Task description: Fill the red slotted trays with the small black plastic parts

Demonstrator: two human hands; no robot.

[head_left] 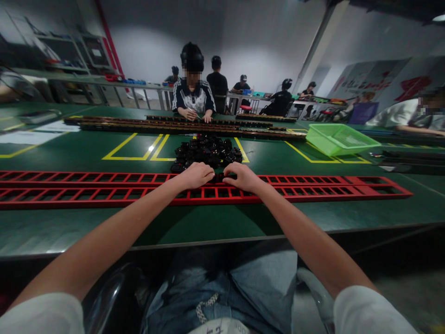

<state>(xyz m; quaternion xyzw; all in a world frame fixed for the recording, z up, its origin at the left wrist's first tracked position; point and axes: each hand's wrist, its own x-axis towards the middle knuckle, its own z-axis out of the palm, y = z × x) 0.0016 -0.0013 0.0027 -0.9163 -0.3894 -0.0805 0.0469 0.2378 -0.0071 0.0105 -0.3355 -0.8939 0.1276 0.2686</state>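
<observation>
My left hand (197,176) and my right hand (241,177) are close together over a long red slotted frame (278,199), in front of a pile of small black parts (208,150). Between their fingertips is a small black part (219,177), partly hidden. Both hands have their fingers curled and closed around its two sides. The red frame looks like two ladders side by side and lies flat along the front of the green table.
Behind the pile lie long dark strips (156,125). A light green basket (342,139) stands at the right. A person (193,95) sits across the table; other people are farther back and at the right. The table's front edge (208,243) runs below my forearms.
</observation>
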